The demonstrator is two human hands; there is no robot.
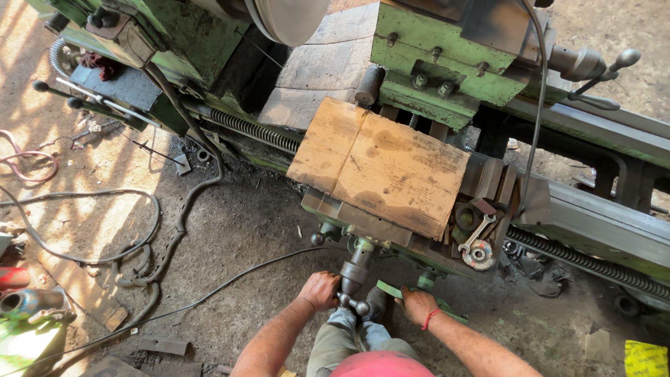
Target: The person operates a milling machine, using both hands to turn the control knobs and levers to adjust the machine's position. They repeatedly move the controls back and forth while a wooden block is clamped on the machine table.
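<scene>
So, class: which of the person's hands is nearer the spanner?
Right. The right hand is below the spanner and slightly left of it; the left hand is farther left, on the handle.

Left hand [320,289] fingers curled in grip; right hand [417,305] closed, forearms extended forward.

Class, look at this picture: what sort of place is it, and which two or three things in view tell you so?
Most likely a machine workshop, rough and dirt-floored. A big green lathe with a long lead screw fills the view, cables trail across the ground, and the person's left hand grips a crank handle on the lathe.
</scene>
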